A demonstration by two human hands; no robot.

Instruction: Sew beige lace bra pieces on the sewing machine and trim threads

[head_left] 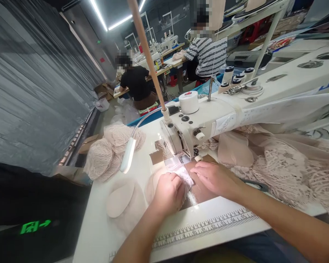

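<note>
A white sewing machine [181, 135] stands on the table, its lamp lighting the needle area. My left hand [168, 191] has its fingers curled down on a beige fabric piece [150, 184] with a lacy edge, just in front of the presser foot. Pale lace [179, 170] runs from that hand towards the needle. My right hand [215, 177] lies flat with fingers stretched out on the brown plate [203, 191], close to the right of the lace. Its fingertips point at the needle area, and no fabric shows in its grip.
Beige lace bundles [104, 157] and a beige cup-shaped piece [122, 201] lie to the left. A lamp [128, 155] hangs over the table. More beige lace [279, 164] is heaped right. A printed ruler [203, 228] follows the front edge. Two people sit at machines beyond.
</note>
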